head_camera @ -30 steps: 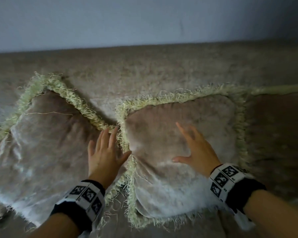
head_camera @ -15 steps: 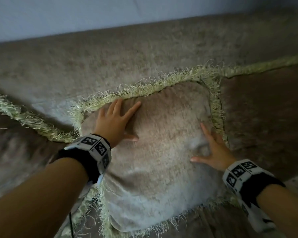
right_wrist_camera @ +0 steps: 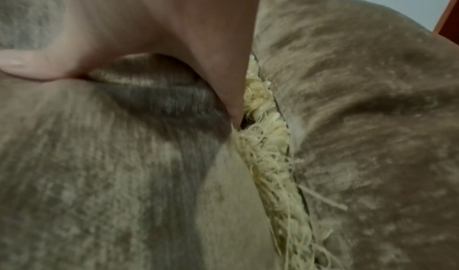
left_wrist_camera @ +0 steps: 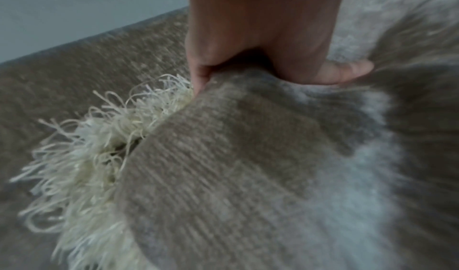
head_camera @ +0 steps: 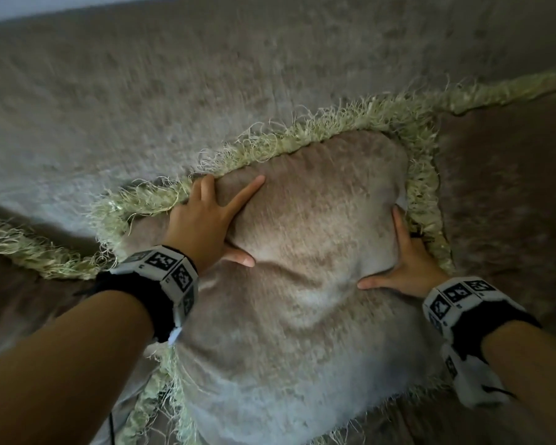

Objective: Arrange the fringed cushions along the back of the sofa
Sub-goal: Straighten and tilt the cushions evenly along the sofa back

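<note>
The middle fringed cushion (head_camera: 302, 316), beige velvet with a pale yellow-green fringe (head_camera: 302, 136), leans on the sofa back (head_camera: 206, 75). My left hand (head_camera: 235, 223) grips its upper left edge: the outer fingers hook over the fringe, the index finger lies on the face and the thumb digs in. The left wrist view shows that left hand (left_wrist_camera: 261, 38) with a fold of the cushion (left_wrist_camera: 223, 156) between thumb and fingers. My right hand (head_camera: 389, 252) holds the right edge, fingers tucked behind it, thumb on the face. In the right wrist view the right hand (right_wrist_camera: 174, 29) wedges into the fringe (right_wrist_camera: 268, 156).
A second fringed cushion (head_camera: 13, 300) lies at the left and a third cushion (head_camera: 511, 203) touches the middle one on the right, also seen as the right cushion (right_wrist_camera: 372, 137). A pale wall (head_camera: 45, 4) runs behind the sofa. An orange-brown edge (right_wrist_camera: 449, 9) shows far right.
My left hand left the left cushion, crossed to the middle cushion and slid up to its top left edge. My right hand moved to the right edge and tucked its fingers in.
</note>
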The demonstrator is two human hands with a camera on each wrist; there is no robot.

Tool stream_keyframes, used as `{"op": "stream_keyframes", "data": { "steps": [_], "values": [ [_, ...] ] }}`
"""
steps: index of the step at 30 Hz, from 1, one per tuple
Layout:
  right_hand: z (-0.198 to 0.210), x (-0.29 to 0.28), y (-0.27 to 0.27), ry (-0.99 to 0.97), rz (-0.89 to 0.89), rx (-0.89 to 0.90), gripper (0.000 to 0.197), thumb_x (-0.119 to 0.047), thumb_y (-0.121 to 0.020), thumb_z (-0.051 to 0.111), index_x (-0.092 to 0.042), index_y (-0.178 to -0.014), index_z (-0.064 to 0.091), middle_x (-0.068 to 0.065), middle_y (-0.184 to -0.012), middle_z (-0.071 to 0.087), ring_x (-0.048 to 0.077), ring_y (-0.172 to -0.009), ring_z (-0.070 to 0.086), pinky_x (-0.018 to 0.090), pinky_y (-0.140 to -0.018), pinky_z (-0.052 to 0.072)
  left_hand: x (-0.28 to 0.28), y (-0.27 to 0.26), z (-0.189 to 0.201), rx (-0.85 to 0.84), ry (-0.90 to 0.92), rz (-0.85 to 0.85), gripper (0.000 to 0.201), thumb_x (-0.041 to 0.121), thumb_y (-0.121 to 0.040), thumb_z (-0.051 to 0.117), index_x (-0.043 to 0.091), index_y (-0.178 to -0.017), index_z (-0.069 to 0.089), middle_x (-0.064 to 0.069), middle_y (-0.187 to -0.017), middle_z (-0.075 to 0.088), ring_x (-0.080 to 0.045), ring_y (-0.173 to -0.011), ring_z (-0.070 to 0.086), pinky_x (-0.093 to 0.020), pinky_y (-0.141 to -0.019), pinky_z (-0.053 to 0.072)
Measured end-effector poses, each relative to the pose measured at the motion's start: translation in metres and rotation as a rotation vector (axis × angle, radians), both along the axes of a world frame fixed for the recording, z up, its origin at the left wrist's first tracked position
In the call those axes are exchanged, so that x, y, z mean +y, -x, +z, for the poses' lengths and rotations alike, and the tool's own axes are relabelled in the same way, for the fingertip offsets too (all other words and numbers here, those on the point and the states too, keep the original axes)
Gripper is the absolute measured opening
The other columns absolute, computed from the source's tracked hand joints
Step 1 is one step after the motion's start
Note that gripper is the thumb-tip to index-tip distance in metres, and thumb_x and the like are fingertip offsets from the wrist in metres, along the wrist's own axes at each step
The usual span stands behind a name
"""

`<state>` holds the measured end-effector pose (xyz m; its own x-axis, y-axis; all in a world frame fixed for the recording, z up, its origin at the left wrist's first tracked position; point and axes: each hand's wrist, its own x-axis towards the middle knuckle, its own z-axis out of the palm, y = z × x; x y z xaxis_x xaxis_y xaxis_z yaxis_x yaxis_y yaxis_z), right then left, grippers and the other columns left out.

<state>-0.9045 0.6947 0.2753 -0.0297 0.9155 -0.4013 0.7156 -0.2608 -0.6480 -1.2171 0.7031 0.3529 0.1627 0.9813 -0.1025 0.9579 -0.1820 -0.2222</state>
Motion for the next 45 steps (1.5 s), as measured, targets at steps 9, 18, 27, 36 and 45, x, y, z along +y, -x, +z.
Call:
{"op": "stream_keyframes", "data": {
  "steps": [9,18,27,36,45],
  "values": [
    [0.002,-0.043,-0.005,-0.072,-0.045,0.059,0.142,-0.034,-0.048,0.091,-0.042,-0.146,-0.011,-0.005,-0.157,0.015,0.021,-0.141,0.026,0.039,-0.112,0.03,-0.02,-0.003,0.002,-0.079,-0.007,-0.09,0.117,0.083,-0.043,0.048,0.049,-0.138,-0.011,-0.012,-0.104,0.057,-0.028,-0.099,0.054,-0.043,-0.09,0.038],
    [0.078,-0.067,-0.014,-0.034,0.029,-0.102,0.136,-0.029,-0.055,0.09,-0.036,-0.148,-0.008,0.004,-0.155,0.027,0.034,-0.13,0.043,0.039,-0.102,0.039,-0.052,-0.008,0.049,-0.195,-0.11,-0.185,0.115,0.084,-0.037,0.052,0.039,-0.14,0.028,-0.003,-0.057,0.056,-0.018,-0.05,0.051,-0.025,-0.053,0.032],
    [0.201,-0.017,0.003,-0.144,0.388,-0.343,0.134,-0.041,-0.051,0.089,-0.042,-0.146,-0.006,0.006,-0.148,0.04,0.031,-0.129,0.046,0.035,-0.099,0.039,-0.124,0.015,0.084,-0.494,-0.26,0.116,0.109,0.09,-0.046,0.044,0.039,-0.142,0.027,-0.004,-0.076,0.066,-0.025,-0.06,0.061,-0.031,-0.051,0.044],
    [0.153,-0.004,0.049,-0.139,0.501,-0.641,0.137,-0.059,-0.054,0.08,-0.046,-0.139,-0.026,0.009,-0.157,-0.013,0.035,-0.146,-0.004,0.059,-0.113,0.02,-0.136,0.035,0.048,-0.345,-0.333,0.275,0.123,0.065,-0.044,0.076,0.026,-0.147,0.022,-0.027,-0.13,0.043,-0.044,-0.114,0.047,-0.055,-0.08,0.047],
    [0.1,0.0,0.062,-0.153,0.402,-0.595,0.143,-0.056,-0.053,0.082,-0.051,-0.117,-0.046,0.008,-0.155,-0.029,0.034,-0.145,-0.017,0.059,-0.115,0.012,-0.089,0.026,-0.035,-0.311,-0.103,0.24,0.135,0.091,-0.035,0.032,0.031,-0.147,-0.013,-0.024,-0.152,0.02,-0.04,-0.14,0.024,-0.07,-0.092,0.035]
  ]
}}
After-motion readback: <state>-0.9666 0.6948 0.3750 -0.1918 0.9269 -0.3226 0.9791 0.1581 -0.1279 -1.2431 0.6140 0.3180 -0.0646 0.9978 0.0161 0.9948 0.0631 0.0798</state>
